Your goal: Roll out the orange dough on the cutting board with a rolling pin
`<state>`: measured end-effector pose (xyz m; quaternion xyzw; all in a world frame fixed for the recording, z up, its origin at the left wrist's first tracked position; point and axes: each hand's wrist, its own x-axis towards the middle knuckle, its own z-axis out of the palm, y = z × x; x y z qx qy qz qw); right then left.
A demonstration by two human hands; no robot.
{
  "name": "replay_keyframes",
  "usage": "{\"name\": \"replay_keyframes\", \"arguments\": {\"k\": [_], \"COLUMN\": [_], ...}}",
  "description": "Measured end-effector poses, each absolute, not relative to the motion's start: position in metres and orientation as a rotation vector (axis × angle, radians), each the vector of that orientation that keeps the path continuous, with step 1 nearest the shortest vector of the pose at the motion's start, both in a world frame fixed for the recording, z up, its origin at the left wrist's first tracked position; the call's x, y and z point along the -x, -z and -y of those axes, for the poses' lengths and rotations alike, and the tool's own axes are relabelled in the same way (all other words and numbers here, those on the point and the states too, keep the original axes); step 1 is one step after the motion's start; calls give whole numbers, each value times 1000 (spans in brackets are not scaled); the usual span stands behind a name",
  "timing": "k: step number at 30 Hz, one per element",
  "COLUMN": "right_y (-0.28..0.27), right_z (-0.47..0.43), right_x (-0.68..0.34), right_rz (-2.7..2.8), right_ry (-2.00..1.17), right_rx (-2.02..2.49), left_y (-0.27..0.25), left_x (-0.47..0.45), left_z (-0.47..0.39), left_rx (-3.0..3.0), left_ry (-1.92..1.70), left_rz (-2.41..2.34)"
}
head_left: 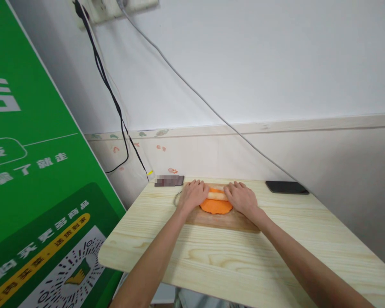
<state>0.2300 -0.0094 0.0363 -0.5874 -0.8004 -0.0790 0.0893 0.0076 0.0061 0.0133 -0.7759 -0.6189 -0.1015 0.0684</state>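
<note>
A flat round of orange dough (216, 207) lies on a wooden cutting board (223, 222). Across its far part rests a pale wooden rolling pin (217, 196). My left hand (193, 195) is closed over the pin's left end, and my right hand (242, 196) over its right end. Both hands hide the ends of the pin. Some dough shows beyond the pin, with more on the near side, where its edge looks slightly uneven.
The board lies on a light wood-grain table (211, 261) against a wall. A black phone (287, 187) rests at the back right, a dark flat item (169, 181) at the back left. A grey cable (195, 92) crosses down to the phone. A green sign (35, 141) stands left.
</note>
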Motion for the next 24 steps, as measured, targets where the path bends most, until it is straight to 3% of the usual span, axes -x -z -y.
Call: {"name": "replay_keyframes", "arguments": {"k": [13,24], "right_y": [-5,-47], "right_z": [63,24], "right_x": [-232,-225], "right_rz": [2300,2431], "right_ry": [355,277], "right_rx": [1665,1801], "left_y": [8,-15], "left_x": [-2,-6], "left_z": [52,2], "left_rx": [2285,2396], "left_ry": [605,268], "left_rz": [1778,1763]}}
